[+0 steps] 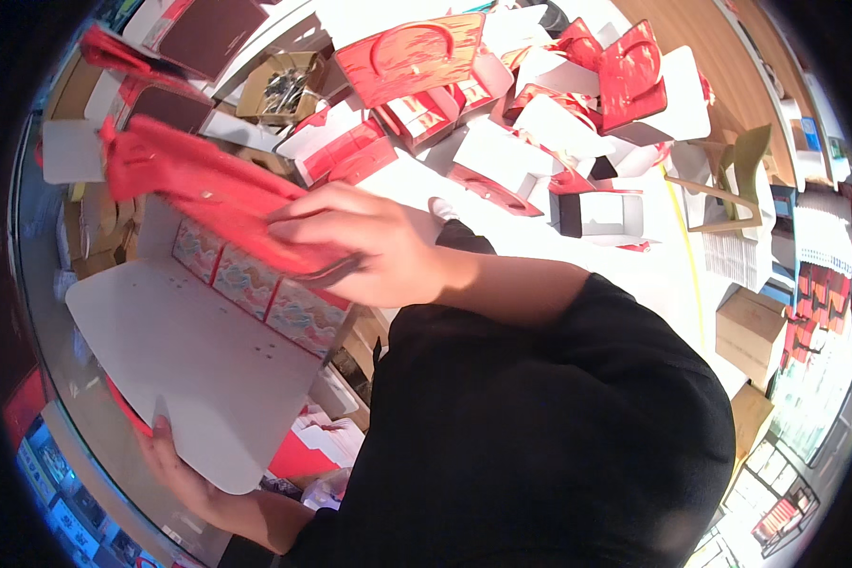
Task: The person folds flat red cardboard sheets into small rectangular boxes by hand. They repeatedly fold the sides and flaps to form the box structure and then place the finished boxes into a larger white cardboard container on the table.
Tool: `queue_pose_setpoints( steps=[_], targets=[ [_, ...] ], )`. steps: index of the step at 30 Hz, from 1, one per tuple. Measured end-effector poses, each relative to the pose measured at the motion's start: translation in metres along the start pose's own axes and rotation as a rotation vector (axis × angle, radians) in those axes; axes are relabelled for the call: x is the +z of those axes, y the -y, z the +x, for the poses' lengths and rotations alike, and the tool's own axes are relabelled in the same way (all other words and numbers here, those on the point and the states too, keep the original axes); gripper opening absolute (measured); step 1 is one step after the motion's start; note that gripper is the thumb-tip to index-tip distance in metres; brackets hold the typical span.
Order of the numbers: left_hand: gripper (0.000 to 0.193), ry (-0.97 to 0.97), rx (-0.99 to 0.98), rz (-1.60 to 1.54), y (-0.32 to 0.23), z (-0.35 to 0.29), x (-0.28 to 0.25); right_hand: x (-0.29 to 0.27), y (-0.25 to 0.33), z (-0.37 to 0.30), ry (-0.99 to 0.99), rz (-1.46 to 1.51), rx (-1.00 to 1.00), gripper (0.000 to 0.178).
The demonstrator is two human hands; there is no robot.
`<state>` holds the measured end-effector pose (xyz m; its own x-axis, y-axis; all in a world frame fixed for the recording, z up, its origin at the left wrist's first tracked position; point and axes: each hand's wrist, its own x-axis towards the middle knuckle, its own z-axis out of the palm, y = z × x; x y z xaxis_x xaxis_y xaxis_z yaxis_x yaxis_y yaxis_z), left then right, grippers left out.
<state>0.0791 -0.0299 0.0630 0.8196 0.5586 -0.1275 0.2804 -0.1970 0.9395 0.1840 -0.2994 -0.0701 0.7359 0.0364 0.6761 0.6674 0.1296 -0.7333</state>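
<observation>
My left hand (185,473) grips the lower edge of a wide pale grey flap (199,360), thumb on top and the other fingers largely underneath. This flap belongs to an open gift box; behind it show several small patterned boxes (246,279) with wavy pastel designs and red borders. My right hand (369,246) is closed round the near end of a long red panel (208,185), seen nearly edge-on and slightly blurred above the patterned boxes. Whether the panel joins the gift box cannot be made out.
Several red-and-white gift boxes (412,62), some with handles, crowd the white table beyond. A cardboard box (279,90) of small dark items stands at the upper left. Brown cartons (750,336) and shelves line the right. A glass edge (104,473) runs along the left.
</observation>
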Motion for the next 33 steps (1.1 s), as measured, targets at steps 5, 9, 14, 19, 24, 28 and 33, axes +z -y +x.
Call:
queue_pose_setpoints(
  steps=[5, 9, 14, 19, 24, 28, 33],
  targets=[
    [0.052, 0.159, -0.098, -0.005, 0.023, 0.006, 0.057, -0.073, 0.007, -0.022, -0.065, -0.144, 0.121, 0.041],
    [0.053, 0.303, -0.128, 0.125, 0.057, 0.007, 0.119, -0.116, -0.024, -0.052, -0.017, -0.289, 0.315, 0.043],
    [0.052, 0.329, -0.258, -0.052, 0.167, 0.032, 0.185, -0.163, -0.078, -0.095, 0.061, -0.372, 0.748, 0.04],
    [0.045, 0.216, -0.325, -0.103, 0.212, 0.032, 0.249, -0.184, -0.147, -0.115, 0.167, -0.448, 0.789, 0.033],
    [0.046, 0.134, -0.306, -0.272, 0.228, 0.053, 0.277, -0.185, -0.211, -0.071, 0.231, -0.469, 0.688, 0.027],
    [0.048, 0.113, -0.251, -0.429, 0.237, 0.089, 0.296, -0.18, -0.276, -0.023, 0.332, -0.526, 0.595, 0.031],
    [0.056, 0.037, -0.367, -0.358, 0.259, 0.14, 0.339, -0.174, -0.327, 0.016, 0.367, -0.639, 0.677, 0.035]
  ],
)
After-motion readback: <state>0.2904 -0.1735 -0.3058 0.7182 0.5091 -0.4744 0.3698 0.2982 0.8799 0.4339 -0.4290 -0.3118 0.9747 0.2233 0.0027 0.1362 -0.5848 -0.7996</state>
